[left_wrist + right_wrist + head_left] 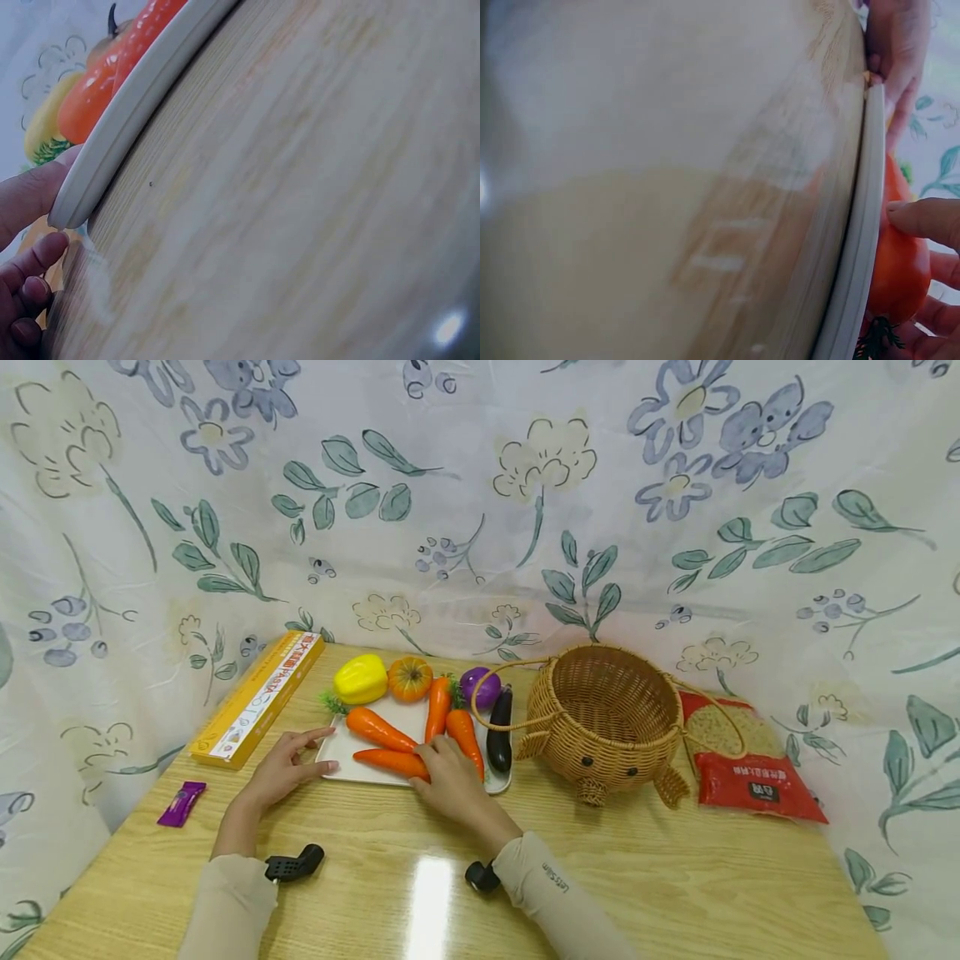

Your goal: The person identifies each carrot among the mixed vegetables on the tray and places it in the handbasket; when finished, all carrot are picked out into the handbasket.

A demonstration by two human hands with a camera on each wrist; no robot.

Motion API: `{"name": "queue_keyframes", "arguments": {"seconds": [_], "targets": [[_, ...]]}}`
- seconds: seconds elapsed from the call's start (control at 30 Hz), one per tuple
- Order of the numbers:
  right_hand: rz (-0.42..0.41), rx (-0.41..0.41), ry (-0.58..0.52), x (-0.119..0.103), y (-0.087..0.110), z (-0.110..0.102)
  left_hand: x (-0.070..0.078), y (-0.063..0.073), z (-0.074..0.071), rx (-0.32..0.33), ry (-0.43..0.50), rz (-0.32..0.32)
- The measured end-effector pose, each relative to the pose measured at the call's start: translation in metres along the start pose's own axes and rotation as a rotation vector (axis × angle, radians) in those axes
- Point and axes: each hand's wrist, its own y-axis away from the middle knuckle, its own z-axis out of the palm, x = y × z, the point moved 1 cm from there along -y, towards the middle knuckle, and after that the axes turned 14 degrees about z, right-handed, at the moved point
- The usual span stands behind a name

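A white tray [401, 709] lies on the table with orange carrots on it. At its left end, my left hand [285, 768] grips the rim, which the left wrist view shows between thumb [34, 191] and fingers. My right hand [453, 781] grips the thick end of the nearest carrot [386, 762], its thumb on the near side in the right wrist view. Another carrot [378, 729] points its green top toward the left hand. Two more, a carrot [438, 706] and a carrot [465, 737], lie beyond the right hand, partly covered by it.
Along the tray's back stand a yellow pepper [361, 679], an orange pumpkin [410, 679] and a purple onion [481, 688]; an eggplant [499, 735] lies right. Beyond are a wicker basket [607, 752], a red packet [757, 785], a pasta box [258, 702] and a purple wrapped sweet [182, 803].
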Motion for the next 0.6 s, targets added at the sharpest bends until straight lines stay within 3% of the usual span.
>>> {"name": "queue_keyframes", "arguments": {"seconds": [0.37,0.6], "targets": [[-0.003,0.013,-0.024,0.0001,-0.0015,0.0037,0.0019,0.0012,-0.0006,0.001,0.007,-0.006],[-0.029,0.044,-0.161,0.0009,-0.0015,0.0021,0.0015,-0.0001,0.0002,-0.006,-0.005,0.003]]}}
